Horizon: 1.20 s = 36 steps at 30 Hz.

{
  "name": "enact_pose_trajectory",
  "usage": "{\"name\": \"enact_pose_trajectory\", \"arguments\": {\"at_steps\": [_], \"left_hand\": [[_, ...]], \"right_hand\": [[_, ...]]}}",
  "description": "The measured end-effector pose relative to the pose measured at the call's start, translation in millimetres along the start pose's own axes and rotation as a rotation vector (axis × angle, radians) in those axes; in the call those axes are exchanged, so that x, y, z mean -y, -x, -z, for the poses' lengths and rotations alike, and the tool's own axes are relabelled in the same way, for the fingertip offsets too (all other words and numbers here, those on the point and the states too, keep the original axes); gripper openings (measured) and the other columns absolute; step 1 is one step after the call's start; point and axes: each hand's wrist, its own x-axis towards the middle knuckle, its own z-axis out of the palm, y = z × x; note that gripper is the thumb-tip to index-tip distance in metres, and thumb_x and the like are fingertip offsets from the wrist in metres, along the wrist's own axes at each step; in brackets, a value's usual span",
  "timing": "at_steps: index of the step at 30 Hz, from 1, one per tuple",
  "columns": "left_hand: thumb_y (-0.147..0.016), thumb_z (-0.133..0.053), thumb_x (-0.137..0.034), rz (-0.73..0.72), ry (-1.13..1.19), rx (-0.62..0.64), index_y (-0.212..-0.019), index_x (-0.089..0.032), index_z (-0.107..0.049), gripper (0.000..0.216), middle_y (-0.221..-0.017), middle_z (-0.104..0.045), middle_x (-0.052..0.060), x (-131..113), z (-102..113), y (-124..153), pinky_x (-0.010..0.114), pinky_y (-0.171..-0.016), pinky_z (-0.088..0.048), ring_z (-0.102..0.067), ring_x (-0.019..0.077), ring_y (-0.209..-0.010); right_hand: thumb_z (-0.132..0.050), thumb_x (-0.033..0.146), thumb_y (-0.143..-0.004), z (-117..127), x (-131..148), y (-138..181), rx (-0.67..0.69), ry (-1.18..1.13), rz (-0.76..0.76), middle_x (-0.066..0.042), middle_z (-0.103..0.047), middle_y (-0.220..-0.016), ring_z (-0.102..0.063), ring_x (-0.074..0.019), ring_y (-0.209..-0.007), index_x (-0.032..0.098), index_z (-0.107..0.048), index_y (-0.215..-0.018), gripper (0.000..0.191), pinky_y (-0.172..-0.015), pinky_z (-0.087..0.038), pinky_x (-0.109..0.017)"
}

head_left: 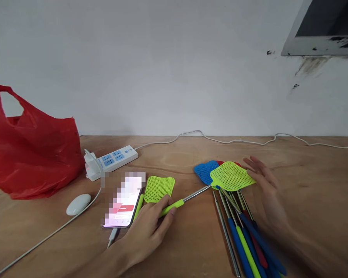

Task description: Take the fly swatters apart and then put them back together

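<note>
My left hand (149,226) is closed round the green handle of a fly swatter (232,177) with a silver metal rod. Its perforated green head lies over a blue swatter head (203,172) and a bit of red one. My right hand (268,195) is open, fingers stretched out at the right edge of the green head; whether they touch it I cannot tell. Below the heads, a bunch of swatter handles (243,241) in blue, green and red fans toward me. Another green swatter (159,189) lies by my left hand, its handle partly hidden.
A lit phone (126,206) with a cable plugged in lies left of my left hand. Farther left are a white oval object (78,204), a power strip (116,159) and a red plastic bag (37,150). A white cord (232,141) runs along the wall.
</note>
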Motion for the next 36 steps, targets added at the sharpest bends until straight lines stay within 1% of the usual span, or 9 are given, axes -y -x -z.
{"name": "enact_pose_trajectory", "arguments": {"at_steps": [2,6,10,13,16,20,25,30,36], "left_hand": [[-0.104,-0.030,-0.045,0.011,-0.071,0.000,-0.096,-0.022,-0.054,0.034,-0.075,-0.065,0.003,1.6,-2.1,-0.9,0.034,-0.064,-0.041,-0.063,0.0248,-0.070],[-0.104,-0.031,-0.046,-0.007,-0.223,-0.002,-0.103,-0.020,-0.055,0.035,-0.082,-0.070,0.008,6.5,-6.2,-2.4,0.037,-0.065,-0.042,-0.067,0.0299,-0.074],[-0.105,-0.029,-0.042,-0.055,-0.326,0.035,-0.107,-0.019,-0.054,0.034,-0.086,-0.072,0.010,9.5,-6.5,-2.8,0.038,-0.066,-0.043,-0.069,0.0316,-0.077],[-0.105,-0.030,-0.039,-0.101,-0.386,0.081,-0.109,-0.019,-0.052,0.030,-0.090,-0.072,0.011,8.7,-5.0,-1.6,0.038,-0.066,-0.044,-0.068,0.0319,-0.079],[-0.106,-0.030,-0.037,-0.146,-0.401,0.101,-0.109,-0.020,-0.051,0.028,-0.093,-0.072,0.011,7.2,-3.7,-0.3,0.038,-0.068,-0.044,-0.068,0.0318,-0.082],[-0.107,-0.029,-0.036,-0.161,-0.397,0.108,-0.105,-0.019,-0.051,0.028,-0.089,-0.071,0.010,7.1,-2.6,-0.5,0.037,-0.066,-0.044,-0.067,0.0307,-0.078],[-0.106,-0.030,-0.035,-0.197,-0.414,0.106,-0.104,-0.020,-0.052,0.027,-0.090,-0.071,0.009,3.9,-2.9,-2.5,0.035,-0.066,-0.043,-0.067,0.0283,-0.080],[-0.106,-0.032,-0.032,-0.251,-0.401,0.116,-0.099,-0.021,-0.054,0.026,-0.086,-0.070,0.006,-2.7,-4.8,-2.9,0.031,-0.065,-0.041,-0.065,0.0241,-0.075],[-0.107,-0.031,-0.032,-0.249,-0.409,0.163,-0.100,-0.022,-0.053,0.026,-0.089,-0.070,0.004,-1.9,-7.0,-4.5,0.032,-0.066,-0.039,-0.066,0.0244,-0.076]], "right_hand": [[-0.059,0.034,-0.093,3.3,-1.3,-2.6,0.020,0.196,0.239,-0.008,-0.053,-0.146,-0.048,-0.0320,-0.135,0.029,-0.056,-0.134,0.042,-0.112,-0.037,-0.054],[-0.055,0.025,-0.094,5.0,4.4,1.9,0.265,0.633,0.733,-0.009,-0.063,-0.133,-0.053,-0.0327,-0.127,0.028,-0.065,-0.122,0.029,-0.107,-0.037,-0.057],[-0.062,0.021,-0.090,0.5,4.7,11.6,0.506,0.831,0.969,-0.008,-0.071,-0.121,-0.059,-0.0310,-0.117,0.025,-0.067,-0.114,0.025,-0.103,-0.041,-0.054],[-0.064,0.021,-0.089,-2.6,-1.0,16.6,0.588,0.871,1.016,-0.009,-0.071,-0.123,-0.059,-0.0317,-0.119,0.023,-0.067,-0.114,0.026,-0.103,-0.040,-0.057],[-0.064,0.021,-0.090,-4.7,-4.9,17.5,0.628,0.870,1.029,-0.007,-0.072,-0.121,-0.058,-0.0319,-0.119,0.023,-0.069,-0.107,0.018,-0.103,-0.039,-0.057],[-0.058,0.015,-0.094,-7.4,-4.7,16.7,0.700,0.841,1.052,-0.001,-0.076,-0.097,-0.064,-0.0257,-0.104,0.023,-0.069,-0.094,0.013,-0.104,-0.038,-0.052],[-0.061,0.019,-0.094,-8.4,-3.7,18.9,0.700,0.868,1.099,0.000,-0.073,-0.080,-0.064,-0.0223,-0.090,0.023,-0.069,-0.093,0.009,-0.103,-0.040,-0.049],[-0.062,0.017,-0.093,-7.7,-2.3,20.6,0.715,0.899,1.146,0.000,-0.072,-0.082,-0.063,-0.0215,-0.090,0.022,-0.069,-0.093,0.009,-0.102,-0.040,-0.046],[-0.057,0.022,-0.098,-7.5,-3.9,23.0,0.736,0.941,1.163,-0.002,-0.070,-0.083,-0.060,-0.0228,-0.090,0.021,-0.068,-0.091,0.013,-0.102,-0.038,-0.047]]}}
